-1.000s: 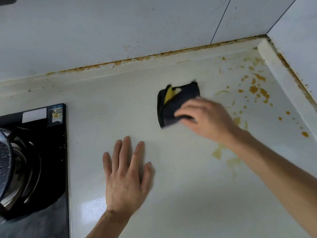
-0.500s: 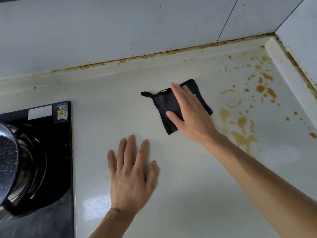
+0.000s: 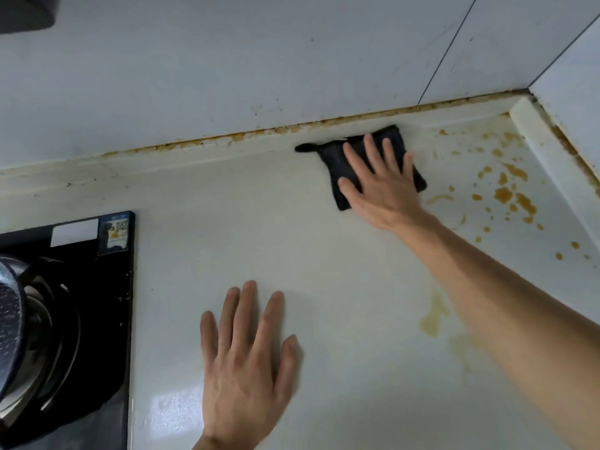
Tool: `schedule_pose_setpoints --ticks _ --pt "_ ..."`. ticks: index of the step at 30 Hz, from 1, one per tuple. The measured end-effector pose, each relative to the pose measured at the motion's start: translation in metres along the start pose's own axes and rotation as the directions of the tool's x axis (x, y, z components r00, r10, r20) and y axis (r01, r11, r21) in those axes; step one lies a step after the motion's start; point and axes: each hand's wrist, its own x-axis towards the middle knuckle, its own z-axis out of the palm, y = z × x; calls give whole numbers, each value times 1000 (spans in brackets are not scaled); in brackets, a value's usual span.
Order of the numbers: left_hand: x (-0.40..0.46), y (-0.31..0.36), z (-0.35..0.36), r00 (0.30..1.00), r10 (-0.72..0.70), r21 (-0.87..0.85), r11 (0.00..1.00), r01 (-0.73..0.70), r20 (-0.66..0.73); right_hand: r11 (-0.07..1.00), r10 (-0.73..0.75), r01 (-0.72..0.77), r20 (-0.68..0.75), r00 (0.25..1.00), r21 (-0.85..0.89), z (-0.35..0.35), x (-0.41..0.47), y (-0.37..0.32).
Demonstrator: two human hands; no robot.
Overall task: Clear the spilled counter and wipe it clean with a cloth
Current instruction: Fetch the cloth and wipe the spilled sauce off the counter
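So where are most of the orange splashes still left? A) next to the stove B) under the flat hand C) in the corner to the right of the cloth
C: the orange splashes sit in the counter's far right corner, right of the black cloth under the right hand.

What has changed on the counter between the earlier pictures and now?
The right hand has pushed the black cloth away, up to the back edge of the counter, pressing it flat. The left hand stays flat on the counter; orange spill spots remain at right.
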Motion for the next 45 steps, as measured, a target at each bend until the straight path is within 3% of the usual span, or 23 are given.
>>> schedule_pose_setpoints --ticks 3,5,9,12,19,22,27,31,35,37,41,45 --pt "1 0 2 1000 3 -1 1000 -3 -3 974 220 -221 21 975 52 -4 -3 40" --pt "0 -1 2 1000 5 6 1000 -5 -2 964 259 -260 27 966 57 -2 -8 26" --pt "-1 -1 4 1000 1 4 1000 -1 -13 999 -13 14 -20 1000 38 9 -11 -39" --pt "0 -2 4 1000 6 -2 1000 -6 -12 995 -94 94 -2 996 43 2 4 -24" --pt "1 0 -2 1000 11 29 1000 -11 27 970 231 -231 7 973 77 -2 -19 37" --pt "1 1 -6 999 2 45 999 -4 47 978 183 -184 21 983 103 2 -60 22" --pt "1 2 -8 999 14 58 998 -16 44 998 -61 61 -3 998 2 22 -176 20" --pt "1 4 -10 999 2 48 999 -3 38 998 64 -64 29 997 -2 10 -163 66" --pt "2 6 -10 1000 -6 39 999 4 28 970 223 -226 36 974 87 3 -115 51" --pt "1 6 -10 999 -15 38 999 14 29 979 192 -192 14 981 72 10 -132 28" --pt "1 4 -9 1000 15 35 999 -15 9 999 -54 54 -23 998 2 30 -226 9" --pt "-1 8 -11 1000 -6 29 1000 6 25 999 -22 24 49 999 -30 30 -281 51"
